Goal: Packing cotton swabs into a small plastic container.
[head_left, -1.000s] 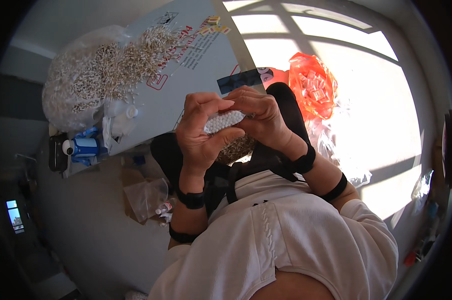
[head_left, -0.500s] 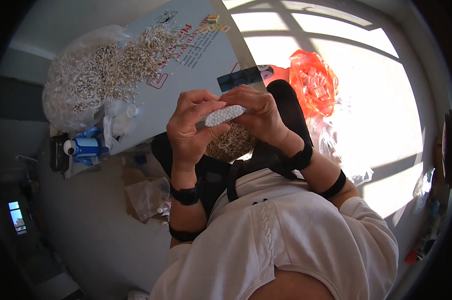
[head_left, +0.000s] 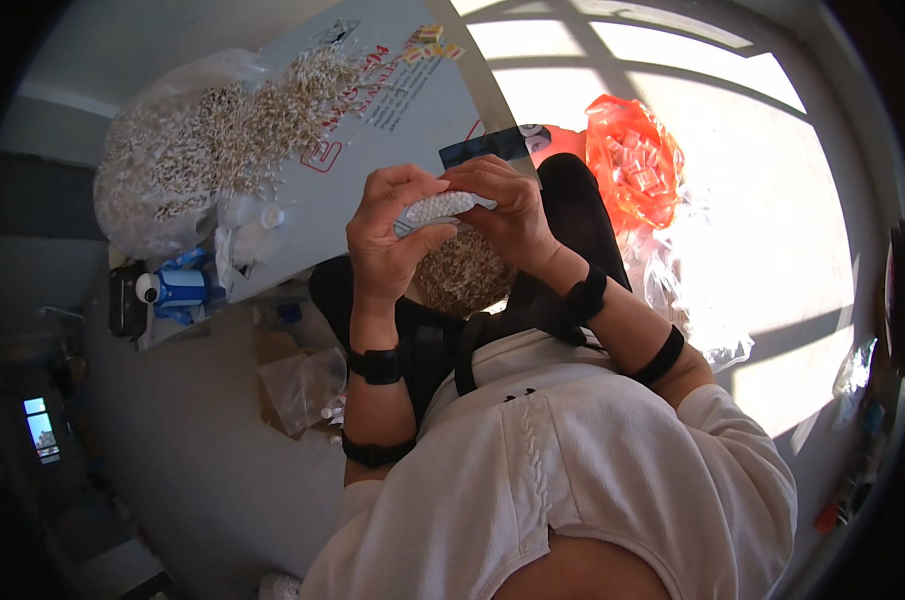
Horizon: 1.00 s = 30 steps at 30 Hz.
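Between my two hands is a tightly packed bundle of cotton swabs (head_left: 440, 207), its white tips facing me. What looks like the edge of a thin clear bag shows around it. My left hand (head_left: 385, 230) grips the bundle's left end, thumb below and fingers above. My right hand (head_left: 518, 212) is closed on the right end, its fingers bent over the top. Just below the hands, at my lap, is a mass of loose cotton swabs (head_left: 463, 272); what holds it is mostly hidden.
A large clear bag (head_left: 123, 190) spills a heap of swabs (head_left: 263, 130) across the grey table (head_left: 373, 160). Small yellow boxes (head_left: 431, 45) lie at its far edge. A blue bottle (head_left: 181, 288) is at the left corner. An orange bag (head_left: 633, 165) of small packs sits on the right.
Both hands have risen slightly with the bundle. More of the clear wrapping now shows at its sides, and the rows of white tips look narrower. The view has shifted slightly.
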### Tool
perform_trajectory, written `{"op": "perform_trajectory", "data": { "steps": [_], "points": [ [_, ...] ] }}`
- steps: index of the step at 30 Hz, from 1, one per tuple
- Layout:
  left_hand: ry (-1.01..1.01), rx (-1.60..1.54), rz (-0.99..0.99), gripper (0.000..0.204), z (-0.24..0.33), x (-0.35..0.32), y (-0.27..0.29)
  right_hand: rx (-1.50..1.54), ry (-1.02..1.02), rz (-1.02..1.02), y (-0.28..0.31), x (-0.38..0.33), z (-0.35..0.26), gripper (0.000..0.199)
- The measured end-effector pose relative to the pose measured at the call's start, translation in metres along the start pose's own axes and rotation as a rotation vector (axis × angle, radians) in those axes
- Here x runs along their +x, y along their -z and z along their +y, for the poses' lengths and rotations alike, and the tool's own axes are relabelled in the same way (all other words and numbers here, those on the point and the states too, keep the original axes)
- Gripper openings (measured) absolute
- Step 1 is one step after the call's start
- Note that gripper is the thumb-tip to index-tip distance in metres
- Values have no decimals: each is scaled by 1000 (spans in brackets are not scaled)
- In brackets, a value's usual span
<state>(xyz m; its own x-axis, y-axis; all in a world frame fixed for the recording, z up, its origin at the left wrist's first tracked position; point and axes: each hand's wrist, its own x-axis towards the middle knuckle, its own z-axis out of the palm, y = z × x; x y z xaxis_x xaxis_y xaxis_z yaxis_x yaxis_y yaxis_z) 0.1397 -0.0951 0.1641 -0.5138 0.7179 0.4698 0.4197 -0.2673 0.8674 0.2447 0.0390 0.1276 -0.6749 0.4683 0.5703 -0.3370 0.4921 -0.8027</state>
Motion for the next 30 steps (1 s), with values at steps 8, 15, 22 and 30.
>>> {"op": "perform_trajectory", "data": {
  "steps": [8,15,22,30],
  "points": [
    [-7,124,-65,33,-11,5,-7,31,-19,-7,-4,-6,13,40],
    [8,163,-85,30,-14,8,-14,-3,-23,83,-7,-9,17,36],
    [271,-174,11,19,-27,4,-26,205,-151,94,-9,-15,28,30],
    [316,-160,51,14,-31,7,-33,324,-237,77,-9,-20,39,25]
  ]
}}
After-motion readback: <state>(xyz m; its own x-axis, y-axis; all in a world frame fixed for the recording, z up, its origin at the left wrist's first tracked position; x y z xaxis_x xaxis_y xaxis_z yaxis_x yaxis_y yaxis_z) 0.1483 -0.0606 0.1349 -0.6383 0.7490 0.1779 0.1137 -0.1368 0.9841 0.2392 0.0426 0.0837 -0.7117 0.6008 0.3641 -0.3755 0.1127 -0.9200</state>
